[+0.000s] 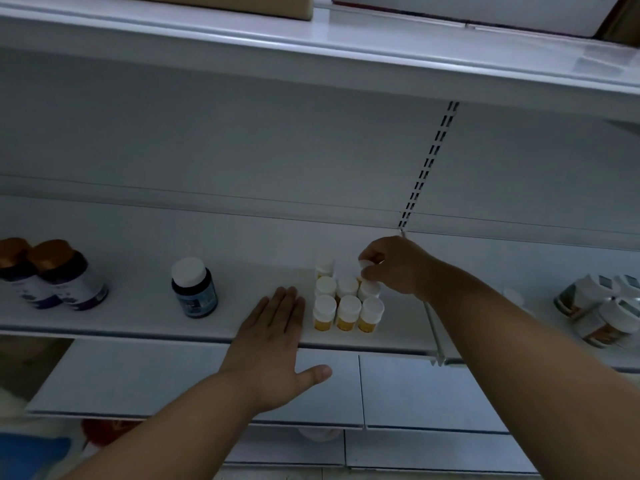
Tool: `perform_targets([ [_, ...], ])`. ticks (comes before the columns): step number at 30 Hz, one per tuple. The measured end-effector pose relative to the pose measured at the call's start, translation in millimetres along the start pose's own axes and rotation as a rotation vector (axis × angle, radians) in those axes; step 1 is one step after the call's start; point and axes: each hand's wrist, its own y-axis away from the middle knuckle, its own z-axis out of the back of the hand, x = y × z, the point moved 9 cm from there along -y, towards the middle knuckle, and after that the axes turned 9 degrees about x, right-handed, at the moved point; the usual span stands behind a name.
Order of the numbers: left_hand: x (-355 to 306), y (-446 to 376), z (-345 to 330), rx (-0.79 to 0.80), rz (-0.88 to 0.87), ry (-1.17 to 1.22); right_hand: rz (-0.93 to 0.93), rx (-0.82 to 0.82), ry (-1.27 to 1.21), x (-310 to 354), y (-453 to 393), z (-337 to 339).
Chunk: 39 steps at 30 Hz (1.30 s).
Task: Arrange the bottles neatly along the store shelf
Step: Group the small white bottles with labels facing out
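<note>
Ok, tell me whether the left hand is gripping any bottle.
No, the left hand lies flat with straight fingers on the shelf, beside the small yellow bottles.

A cluster of small yellow bottles [347, 299] with white caps is seen standing in rows on the white shelf [138, 317], just below the centre of the frame. One capped bottle [364, 265] at the cluster's 1 o'clock corner is pinched by the right hand [394, 265]. The left hand [273, 337] is laid flat, fingers straight, at the cluster's 8 o'clock, its fingertips just beside the front row. A dark bottle [194, 287] with a white cap stands at 9 o'clock, and two brown-capped bottles [52, 273] farther that way. Several jars [602, 306] (blurred, labels unreadable) are grouped at 3 o'clock.
</note>
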Motion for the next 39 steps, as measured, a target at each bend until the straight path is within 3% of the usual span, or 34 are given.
perform_targets([
  [11,0,0,0,0.005,0.0,-0.013,0.02,-0.001,0.029,9,-3,-2],
  [15,-1,1,2,0.014,0.001,-0.024,0.218,-0.133,0.089,44,-3,9],
  [18,-1,1,1,0.025,0.003,-0.017,0.343,-0.048,0.173,69,-12,-3],
  [21,0,-1,-1,0.029,0.001,-0.015,0.349,0.057,0.256,75,-23,-17],
  [25,0,-1,-1,0.026,0.0,-0.018,0.389,0.031,0.248,76,-27,-17],
  [29,-1,0,1,0.025,-0.004,-0.021,0.4,-0.145,-0.015,80,8,12],
  [32,-1,0,2,0.02,0.001,-0.027,0.405,-0.178,-0.32,84,60,27],
  [36,-2,2,2,0.011,0.007,-0.027,0.513,0.017,-1.105,92,114,9],
  [39,-2,3,4,0.005,0.008,-0.029,0.467,0.129,-1.485,88,125,-10],
])
